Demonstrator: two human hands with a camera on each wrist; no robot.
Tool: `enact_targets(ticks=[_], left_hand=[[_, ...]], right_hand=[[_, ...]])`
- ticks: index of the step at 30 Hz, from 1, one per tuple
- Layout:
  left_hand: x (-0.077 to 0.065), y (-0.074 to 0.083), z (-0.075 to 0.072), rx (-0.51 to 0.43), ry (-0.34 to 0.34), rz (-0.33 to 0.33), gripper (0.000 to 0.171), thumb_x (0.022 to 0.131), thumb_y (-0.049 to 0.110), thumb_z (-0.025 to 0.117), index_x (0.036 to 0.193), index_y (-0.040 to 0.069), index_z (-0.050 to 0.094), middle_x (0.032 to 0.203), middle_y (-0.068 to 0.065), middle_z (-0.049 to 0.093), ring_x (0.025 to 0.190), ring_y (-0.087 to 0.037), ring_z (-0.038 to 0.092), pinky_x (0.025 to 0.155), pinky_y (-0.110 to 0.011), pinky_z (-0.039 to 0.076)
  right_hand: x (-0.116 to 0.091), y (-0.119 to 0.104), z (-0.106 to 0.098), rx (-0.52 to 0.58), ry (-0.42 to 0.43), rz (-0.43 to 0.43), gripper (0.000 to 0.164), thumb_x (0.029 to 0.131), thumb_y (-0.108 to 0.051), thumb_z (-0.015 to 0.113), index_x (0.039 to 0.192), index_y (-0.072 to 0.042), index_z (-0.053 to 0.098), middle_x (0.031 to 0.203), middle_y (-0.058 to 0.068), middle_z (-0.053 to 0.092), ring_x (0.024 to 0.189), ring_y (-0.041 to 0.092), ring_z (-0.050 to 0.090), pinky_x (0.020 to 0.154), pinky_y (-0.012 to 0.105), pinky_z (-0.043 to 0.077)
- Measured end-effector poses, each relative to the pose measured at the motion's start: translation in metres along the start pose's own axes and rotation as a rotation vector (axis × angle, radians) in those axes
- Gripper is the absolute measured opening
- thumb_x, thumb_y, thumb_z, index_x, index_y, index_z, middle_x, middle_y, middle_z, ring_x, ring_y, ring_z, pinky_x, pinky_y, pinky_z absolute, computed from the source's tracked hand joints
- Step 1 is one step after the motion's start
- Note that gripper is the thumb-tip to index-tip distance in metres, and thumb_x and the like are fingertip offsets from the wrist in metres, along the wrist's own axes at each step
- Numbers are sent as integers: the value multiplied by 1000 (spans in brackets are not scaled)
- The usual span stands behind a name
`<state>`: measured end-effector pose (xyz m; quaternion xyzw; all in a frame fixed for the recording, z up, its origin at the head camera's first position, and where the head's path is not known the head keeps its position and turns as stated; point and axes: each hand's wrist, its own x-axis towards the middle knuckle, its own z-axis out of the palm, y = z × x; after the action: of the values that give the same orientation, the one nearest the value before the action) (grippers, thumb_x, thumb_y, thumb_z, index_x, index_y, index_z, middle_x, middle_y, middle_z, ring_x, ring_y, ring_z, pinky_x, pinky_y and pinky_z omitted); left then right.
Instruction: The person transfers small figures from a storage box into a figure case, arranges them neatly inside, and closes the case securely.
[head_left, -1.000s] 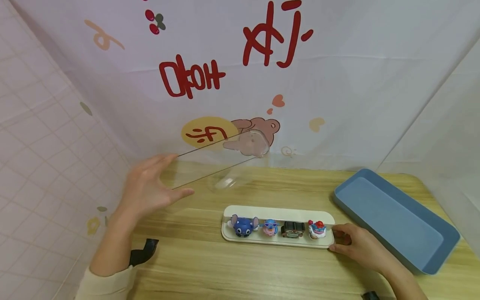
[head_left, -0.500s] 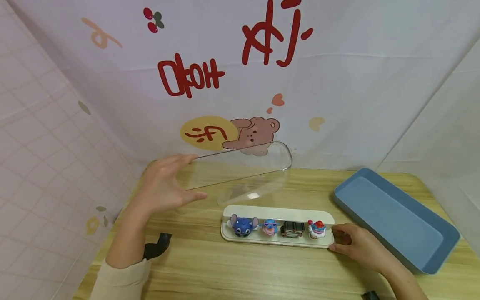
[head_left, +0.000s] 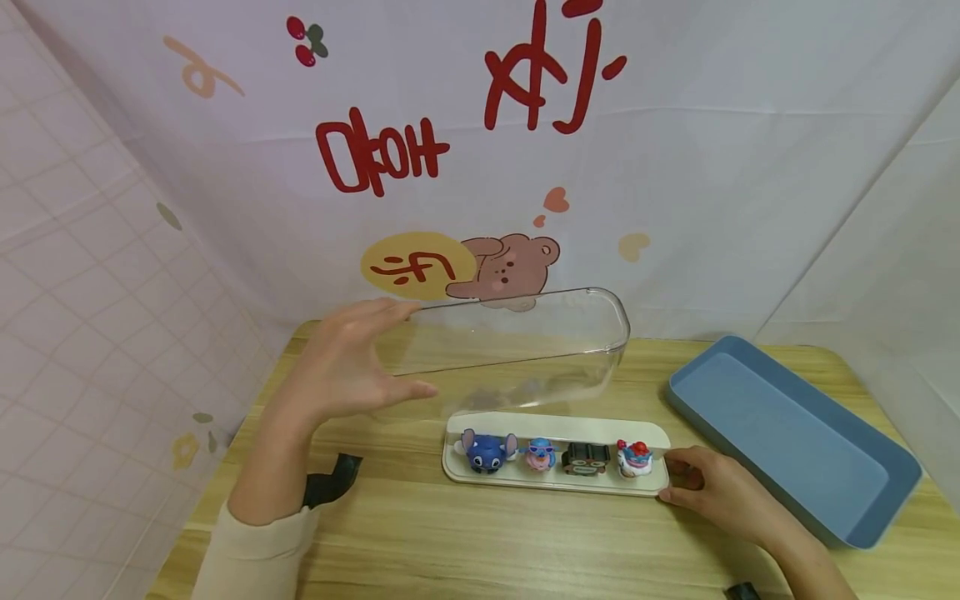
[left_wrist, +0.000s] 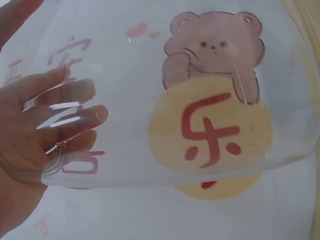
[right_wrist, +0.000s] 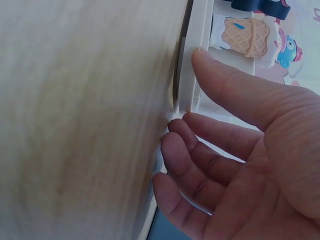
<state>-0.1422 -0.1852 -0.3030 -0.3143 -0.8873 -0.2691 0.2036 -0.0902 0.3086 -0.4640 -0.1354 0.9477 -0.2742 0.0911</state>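
Note:
My left hand (head_left: 341,362) grips the left end of a long clear plastic cover (head_left: 517,337), thumb on the near side and fingers on the far side. The cover hangs tilted above and behind a white display base (head_left: 562,425) on the table. On the base stand small figurines in a row: a dark blue big-eared one (head_left: 487,452), a light blue one with sunglasses (head_left: 539,454), a black block-shaped one (head_left: 586,458) and a red-topped white one (head_left: 634,459). My right hand (head_left: 720,492) holds the base's right end, its thumb (right_wrist: 225,82) against the edge.
A blue rectangular tray (head_left: 795,450) lies at an angle behind and beside my right hand. A white printed cloth (head_left: 712,167) hangs along the table's back edge, and a checked one (head_left: 90,275) is at the left.
My left hand has carried the clear cover rightward and slightly down, bringing it over the back of the display base. The right hand and the base have stayed in place.

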Motion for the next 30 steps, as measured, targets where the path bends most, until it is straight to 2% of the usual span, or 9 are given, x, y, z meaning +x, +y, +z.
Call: enact_targets(ticks=[4, 8, 17, 30], left_hand=[[6, 9, 1, -18, 7, 54, 92, 57, 41, 104, 134, 3, 70, 129, -11, 73, 119, -31, 68, 100, -52, 55], [12, 17, 4, -15, -16, 74, 94, 59, 45, 102, 138, 7, 69, 133, -8, 71, 122, -29, 67, 103, -50, 53], [20, 32, 14, 9, -78, 75, 93, 61, 50, 100, 139, 10, 68, 134, -7, 70, 124, -28, 65, 104, -50, 52], [26, 42, 26, -24, -109, 107, 91, 64, 53, 98, 138, 8, 69, 135, -5, 69, 126, -26, 64, 106, -47, 52]], right_hand=[[-1, 1, 1, 5, 9, -17, 51, 84, -33, 89, 119, 1, 73, 102, -3, 74, 80, 1, 60, 68, 27, 53], [-1, 2, 1, 6, 14, -26, 50, 84, -32, 89, 119, 0, 73, 102, -3, 74, 79, 0, 60, 68, 27, 53], [0, 3, 2, 0, 19, -32, 48, 84, -32, 89, 118, -1, 74, 102, -4, 74, 80, 1, 61, 68, 26, 53], [0, 5, 2, 0, 21, -32, 51, 83, -33, 90, 119, -1, 73, 102, -3, 74, 80, 2, 61, 68, 27, 54]])
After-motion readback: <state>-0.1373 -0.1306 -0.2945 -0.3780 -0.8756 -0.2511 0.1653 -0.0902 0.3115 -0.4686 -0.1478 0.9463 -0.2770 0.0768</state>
